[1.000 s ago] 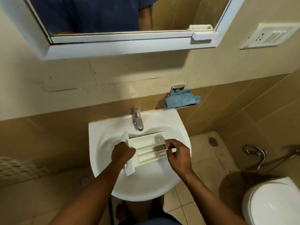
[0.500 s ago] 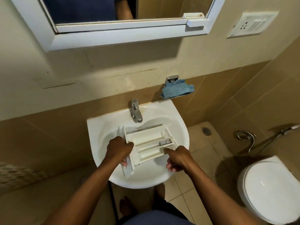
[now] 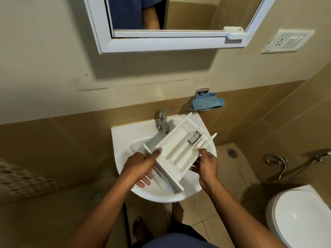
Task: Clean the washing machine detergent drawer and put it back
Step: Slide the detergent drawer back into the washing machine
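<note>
The room is a small bathroom: matte beige plaster above, glossy tan tiles below and pale tiles on the floor. A white ceramic wash basin (image 3: pixel 123 140), rounded and smooth, juts from the wall directly beneath both grips. A chrome tap (image 3: pixel 162 121) stands beyond the left grip. Farther off and beyond the right grip, a nubbly blue cloth (image 3: pixel 207 103) hangs from a small metal holder (image 3: pixel 202 90). A white-framed mirror (image 3: pixel 161 44) hangs high above, with a ribbed switch plate (image 3: pixel 288 41) to its right. A white toilet (image 3: pixel 295 215) sits well to the right of the right grip, and a round floor drain (image 3: pixel 232 153) lies just to the right of that grip.

The detergent drawer (image 3: pixel 179 151) is held between the two grips above the basin, tilted. Its flat front panel is nearest the person, and its far end reaches toward the basin's back right corner. It is off-white moulded plastic, a long tray split by thin upright ribs into narrow compartments, with a small grey cap near the far end.

The left grip (image 3: pixel 141 166) clasps the drawer's left wall, thumb laid along the top and fingers curled beneath. The right grip (image 3: pixel 207 165) holds the right wall the same way, thumb on the edge and fingers under.
</note>
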Action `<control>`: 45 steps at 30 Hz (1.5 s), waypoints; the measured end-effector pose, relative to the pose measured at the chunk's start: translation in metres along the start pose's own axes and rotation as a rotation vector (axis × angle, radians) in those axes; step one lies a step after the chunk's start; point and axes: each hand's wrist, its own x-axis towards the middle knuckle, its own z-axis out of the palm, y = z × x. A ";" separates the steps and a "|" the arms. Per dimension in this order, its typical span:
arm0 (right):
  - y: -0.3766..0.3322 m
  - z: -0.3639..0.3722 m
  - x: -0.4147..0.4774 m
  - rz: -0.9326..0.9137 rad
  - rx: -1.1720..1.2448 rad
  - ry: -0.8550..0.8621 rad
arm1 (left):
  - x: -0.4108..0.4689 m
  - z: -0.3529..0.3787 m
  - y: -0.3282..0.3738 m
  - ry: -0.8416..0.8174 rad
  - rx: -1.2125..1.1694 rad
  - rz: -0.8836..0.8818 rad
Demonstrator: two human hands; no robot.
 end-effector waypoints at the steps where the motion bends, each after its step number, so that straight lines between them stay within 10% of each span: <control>1: -0.005 -0.001 0.000 -0.029 -0.018 0.012 | -0.002 -0.009 0.001 0.027 0.001 -0.014; 22: 0.015 0.090 -0.119 -0.022 -0.477 -1.131 | -0.205 0.036 -0.175 0.615 -0.755 0.096; 45: 0.274 -0.266 -0.423 0.455 -1.023 -2.030 | -0.542 0.517 -0.438 1.364 -1.513 -0.276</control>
